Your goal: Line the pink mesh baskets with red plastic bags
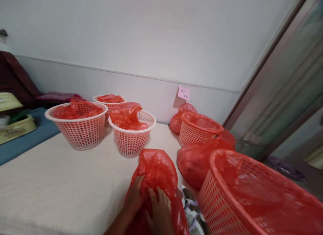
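A red plastic bag [158, 164] stands upright at the front edge of the white table, bulging and creased. My left hand [133, 198] grips its left side, fingers pressed into the film. On its near face, my right hand [160, 209] has its fingers curled into the plastic. What the bag contains is hidden. Beside it on the right lies a patterned fabric item [193, 211] in white, dark and lilac. A large red basket [217, 201] lined with red plastic is right of that. Behind them rests another filled red bag [194, 161].
White baskets holding red plastic bags stand on the left: one [83, 135], a smaller one [132, 142] and one behind [107, 108]. A red basket [193, 135] is near the wall, below a pink note [184, 93]. A pale woven tray [19, 130] sits far left.
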`<act>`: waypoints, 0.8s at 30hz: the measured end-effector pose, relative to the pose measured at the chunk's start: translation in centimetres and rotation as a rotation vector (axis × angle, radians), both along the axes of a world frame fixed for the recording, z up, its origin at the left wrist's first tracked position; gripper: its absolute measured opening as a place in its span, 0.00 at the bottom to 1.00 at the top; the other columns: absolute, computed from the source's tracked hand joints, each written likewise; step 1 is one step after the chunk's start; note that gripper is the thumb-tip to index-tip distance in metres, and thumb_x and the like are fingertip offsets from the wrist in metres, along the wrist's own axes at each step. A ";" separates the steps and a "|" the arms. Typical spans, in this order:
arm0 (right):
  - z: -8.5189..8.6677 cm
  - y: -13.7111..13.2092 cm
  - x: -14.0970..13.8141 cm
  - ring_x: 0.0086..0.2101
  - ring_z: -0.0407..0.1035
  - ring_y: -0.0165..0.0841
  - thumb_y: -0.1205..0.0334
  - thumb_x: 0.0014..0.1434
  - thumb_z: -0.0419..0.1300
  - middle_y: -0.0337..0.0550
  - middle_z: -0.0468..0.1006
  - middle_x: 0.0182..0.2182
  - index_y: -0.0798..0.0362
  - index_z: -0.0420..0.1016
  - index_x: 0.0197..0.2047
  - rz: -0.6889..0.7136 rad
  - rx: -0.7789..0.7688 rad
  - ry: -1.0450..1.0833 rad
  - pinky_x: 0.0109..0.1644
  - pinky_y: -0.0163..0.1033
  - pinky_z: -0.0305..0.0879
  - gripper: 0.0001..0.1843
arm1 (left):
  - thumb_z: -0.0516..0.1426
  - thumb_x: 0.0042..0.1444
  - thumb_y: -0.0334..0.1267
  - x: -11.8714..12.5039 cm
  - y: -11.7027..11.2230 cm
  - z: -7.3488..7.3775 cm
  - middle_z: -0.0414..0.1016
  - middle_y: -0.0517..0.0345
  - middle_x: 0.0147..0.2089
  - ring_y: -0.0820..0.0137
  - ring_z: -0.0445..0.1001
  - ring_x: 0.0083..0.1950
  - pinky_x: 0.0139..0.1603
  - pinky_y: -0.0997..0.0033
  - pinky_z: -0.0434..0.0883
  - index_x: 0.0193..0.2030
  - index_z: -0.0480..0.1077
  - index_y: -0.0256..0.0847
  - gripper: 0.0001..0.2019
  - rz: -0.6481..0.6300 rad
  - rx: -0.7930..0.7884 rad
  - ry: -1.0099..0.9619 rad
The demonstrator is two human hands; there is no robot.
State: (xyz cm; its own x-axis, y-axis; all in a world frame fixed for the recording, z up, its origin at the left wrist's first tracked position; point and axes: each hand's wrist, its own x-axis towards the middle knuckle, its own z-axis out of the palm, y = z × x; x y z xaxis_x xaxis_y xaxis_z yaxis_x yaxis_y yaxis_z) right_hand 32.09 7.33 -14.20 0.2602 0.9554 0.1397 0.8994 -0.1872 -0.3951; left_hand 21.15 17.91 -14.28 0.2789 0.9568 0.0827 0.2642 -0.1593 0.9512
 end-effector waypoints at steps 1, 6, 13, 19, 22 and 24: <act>-0.2 0.5 0.3 0.64 0.57 0.50 0.65 0.54 0.60 0.54 0.63 0.65 0.46 0.64 0.66 -0.019 -0.038 -0.002 0.67 0.58 0.52 0.35 | 0.51 0.56 0.38 0.3 0.3 0.5 0.70 0.42 0.61 0.58 0.67 0.64 0.67 0.49 0.62 0.57 0.69 0.35 0.23 -0.022 0.034 0.032; 0.7 3.7 1.5 0.64 0.58 0.48 0.72 0.60 0.49 0.59 0.63 0.64 0.55 0.63 0.66 -0.121 -0.158 -0.068 0.66 0.54 0.54 0.31 | 0.58 0.49 0.35 -0.9 1.8 4.9 0.71 0.44 0.57 0.58 0.69 0.60 0.64 0.53 0.66 0.52 0.71 0.38 0.21 -0.067 0.251 0.155; 0.9 7.8 3.2 0.59 0.65 0.50 0.71 0.62 0.45 0.59 0.69 0.60 0.54 0.63 0.66 -0.205 -0.155 -0.111 0.59 0.52 0.61 0.29 | 0.49 0.63 0.40 -4.9 5.6 15.2 0.64 0.48 0.61 0.66 0.71 0.54 0.56 0.59 0.71 0.60 0.60 0.44 0.18 0.074 0.617 0.240; 0.4 9.2 4.3 0.57 0.66 0.45 0.72 0.63 0.42 0.56 0.71 0.58 0.51 0.64 0.66 -0.250 -0.142 -0.026 0.59 0.51 0.60 0.30 | 0.52 0.61 0.37 -5.9 10.6 18.2 0.58 0.42 0.66 0.56 0.63 0.65 0.61 0.54 0.66 0.64 0.56 0.38 0.24 0.107 0.692 0.491; 0.8 9.3 4.6 0.60 0.63 0.45 0.74 0.62 0.42 0.57 0.68 0.60 0.52 0.62 0.67 -0.239 -0.186 -0.002 0.61 0.50 0.58 0.32 | 0.53 0.61 0.41 -7.2 11.1 18.4 0.65 0.46 0.55 0.60 0.73 0.51 0.51 0.59 0.71 0.55 0.65 0.40 0.17 0.120 0.685 0.606; 1.5 9.3 4.7 0.61 0.62 0.47 0.73 0.60 0.45 0.60 0.67 0.61 0.54 0.60 0.68 -0.214 -0.201 0.007 0.60 0.51 0.59 0.33 | 0.53 0.61 0.43 -8.4 10.4 18.5 0.66 0.49 0.49 0.62 0.74 0.43 0.43 0.62 0.71 0.47 0.68 0.40 0.12 0.141 0.682 0.668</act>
